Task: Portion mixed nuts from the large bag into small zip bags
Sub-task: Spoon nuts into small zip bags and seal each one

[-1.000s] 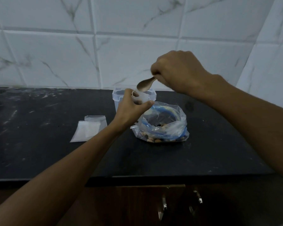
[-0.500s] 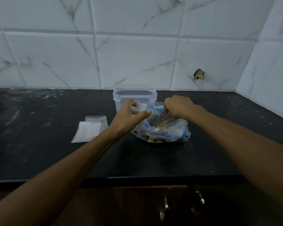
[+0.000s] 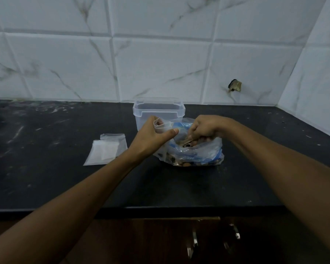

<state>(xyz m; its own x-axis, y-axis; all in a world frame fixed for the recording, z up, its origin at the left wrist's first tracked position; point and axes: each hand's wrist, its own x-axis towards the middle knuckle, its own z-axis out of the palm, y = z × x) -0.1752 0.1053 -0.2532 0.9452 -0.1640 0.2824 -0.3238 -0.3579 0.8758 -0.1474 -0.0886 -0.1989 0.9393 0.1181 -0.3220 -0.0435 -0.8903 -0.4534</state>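
The left hand (image 3: 152,138) curls its fingers and thumb round a small zip bag (image 3: 163,126) and holds its mouth up and open, just beside the big bag, so nuts have only a short way to go. The right hand (image 3: 204,128) is closed round a spoon (image 3: 185,142) and dips it into the large bag (image 3: 194,151) of mixed nuts, likely to scoop some up. The large bag sits on the black worktop (image 3: 65,178), right in front of a clear tub (image 3: 158,113). More small bags (image 3: 107,149) lie flat to the left, ready for later.

A second ago the right hand held the spoon high over the small bag. Now it has come down into the large bag. The left hand has stayed in nearly the same place.
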